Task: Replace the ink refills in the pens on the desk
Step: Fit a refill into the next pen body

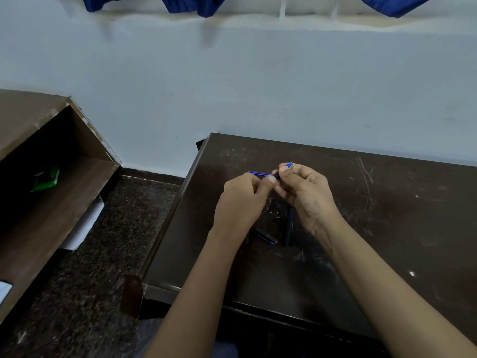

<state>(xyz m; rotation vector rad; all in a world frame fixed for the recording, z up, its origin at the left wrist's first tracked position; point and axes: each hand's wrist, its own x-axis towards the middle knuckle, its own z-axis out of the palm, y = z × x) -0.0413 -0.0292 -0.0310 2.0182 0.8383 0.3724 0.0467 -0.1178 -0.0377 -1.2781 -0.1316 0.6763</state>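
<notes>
desk (387, 215): dark, scratched (pale wall behind) | hands: left (240, 200), right (307, 192) pinch blue refill (260, 173)

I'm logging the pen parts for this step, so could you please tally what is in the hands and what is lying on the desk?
Blue ink refill, held between both hands: 1
Dark pen parts lying on the desk: 2, a short piece and a long barrel
Total: 3
A further piece may lie hidden under the left hand; I cannot tell.
</notes>
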